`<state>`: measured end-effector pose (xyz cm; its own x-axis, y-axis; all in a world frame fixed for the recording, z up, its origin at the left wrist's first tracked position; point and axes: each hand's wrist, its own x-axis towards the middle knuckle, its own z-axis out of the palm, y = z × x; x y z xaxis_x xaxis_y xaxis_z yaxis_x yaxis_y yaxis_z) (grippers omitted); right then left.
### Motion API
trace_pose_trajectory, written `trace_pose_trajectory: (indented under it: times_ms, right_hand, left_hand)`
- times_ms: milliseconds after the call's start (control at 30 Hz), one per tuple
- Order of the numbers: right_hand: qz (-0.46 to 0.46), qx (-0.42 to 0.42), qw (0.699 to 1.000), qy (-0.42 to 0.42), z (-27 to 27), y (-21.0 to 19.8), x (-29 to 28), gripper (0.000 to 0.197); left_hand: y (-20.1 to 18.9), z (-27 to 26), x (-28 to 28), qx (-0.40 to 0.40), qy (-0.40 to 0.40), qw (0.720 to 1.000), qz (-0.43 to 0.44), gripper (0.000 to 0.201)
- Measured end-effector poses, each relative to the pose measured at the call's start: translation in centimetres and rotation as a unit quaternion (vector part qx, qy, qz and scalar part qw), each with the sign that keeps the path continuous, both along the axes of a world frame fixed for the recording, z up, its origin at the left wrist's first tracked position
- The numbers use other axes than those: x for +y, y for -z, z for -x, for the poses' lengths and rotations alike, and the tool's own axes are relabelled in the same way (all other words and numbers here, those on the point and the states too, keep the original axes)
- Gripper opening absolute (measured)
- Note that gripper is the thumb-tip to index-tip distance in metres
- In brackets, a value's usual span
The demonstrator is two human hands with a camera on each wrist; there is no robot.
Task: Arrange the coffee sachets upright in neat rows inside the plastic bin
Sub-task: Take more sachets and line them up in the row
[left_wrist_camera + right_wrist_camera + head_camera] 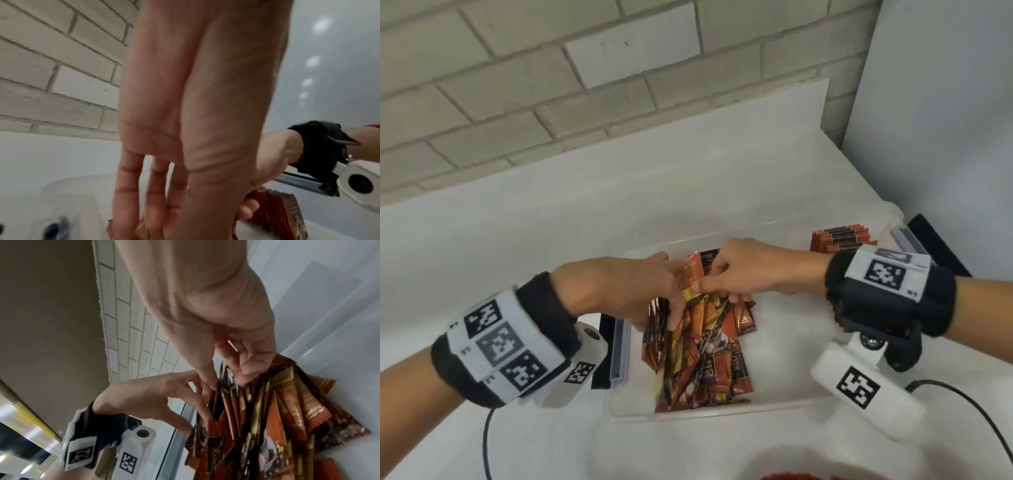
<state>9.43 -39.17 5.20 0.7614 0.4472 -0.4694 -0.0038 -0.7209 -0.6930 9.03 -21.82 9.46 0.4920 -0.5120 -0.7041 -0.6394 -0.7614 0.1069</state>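
A clear plastic bin (722, 415) sits on the white table. Loose orange and brown coffee sachets (702, 363) lie jumbled across its middle. A tight row of red-brown sachets (839, 238) stands upright at the bin's back right, the same row (273, 211) showing in the left wrist view. My right hand (726, 274) pinches the tops of a bunch of sachets (267, 418) between thumb and fingers (240, 379). My left hand (654, 291) reaches in from the left, its straight fingers (156, 194) pressed against the side of that bunch.
Grey-blue latch handles sit on the bin's left end (619, 349) and right end (904, 236). A brick wall (517, 102) rises behind the table and a pale panel (945, 120) stands at the right. Black cables (979, 411) trail over the table near me.
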Motion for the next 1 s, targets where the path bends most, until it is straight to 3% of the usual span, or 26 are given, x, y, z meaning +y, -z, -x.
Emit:
trace_pose_trajectory:
  times_ms: [167, 267, 533, 767, 933, 1000]
  right_hand:
    - [-0.011, 0.009, 1.000, 0.025, -0.4, 0.3, 0.8, 0.038]
    - [-0.033, 0.002, 0.998, 0.044, -0.5, 0.4, 0.9, 0.039]
    - [-0.116, -0.005, 0.990, 0.077, 0.2, -1.6, -1.4, 0.021]
    - [-0.291, 0.038, 0.938, 0.184, 1.9, -3.1, -4.3, 0.007]
    - [-0.400, 0.068, 0.891, 0.202, 3.3, -2.9, -6.6, 0.023]
    - [-0.450, 0.092, 0.858, 0.230, 3.6, -2.7, -7.7, 0.027]
  left_hand:
    - [1.3, -0.4, 0.7, -0.010, 0.039, 0.999, 0.034, 0.031]
    - [1.3, -0.8, 0.9, 0.009, 0.034, 0.994, 0.107, 0.025]
    - [-1.3, -2.0, 1.6, -0.035, 0.029, 0.971, 0.233, 0.012]
    - [-4.7, -3.6, -1.0, -0.116, 0.024, 0.955, 0.274, 0.018]
    - [-4.6, -3.8, -5.2, -0.081, -0.014, 0.948, 0.307, 0.006]
    - [-4.1, -3.8, -6.8, -0.073, -0.032, 0.940, 0.332, 0.014]
